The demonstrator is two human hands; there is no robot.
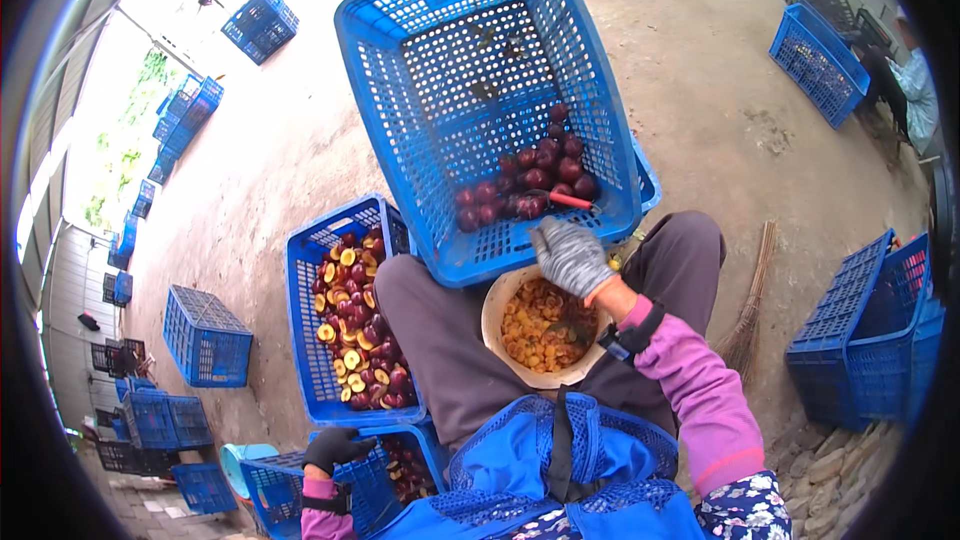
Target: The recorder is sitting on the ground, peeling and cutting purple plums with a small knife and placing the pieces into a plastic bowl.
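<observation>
My right hand (pixel 573 258), in a grey striped glove, is at the near rim of a large blue crate (pixel 470 262) tilted toward me, its fingers curled over the rim. Dark red plums (pixel 540 170) are gathered in that crate's near corner, and a red-handled tool (pixel 568 200) lies on them. Below this hand, between my knees, a pale bucket (pixel 492 325) holds orange-brown fruit scraps (pixel 545 325). At lower left, my left hand (pixel 338 448), in a dark glove, is closed at the upper edge of another blue crate (pixel 275 488). Its fingertips are partly hidden.
A blue crate (pixel 303 340) of halved plums (pixel 355 320) stands by my left leg, with another crate of plums (pixel 408 470) behind it. A broom (pixel 755 310) lies on the right. Stacked crates (pixel 865 330) stand farther right, near a person (pixel 912 90).
</observation>
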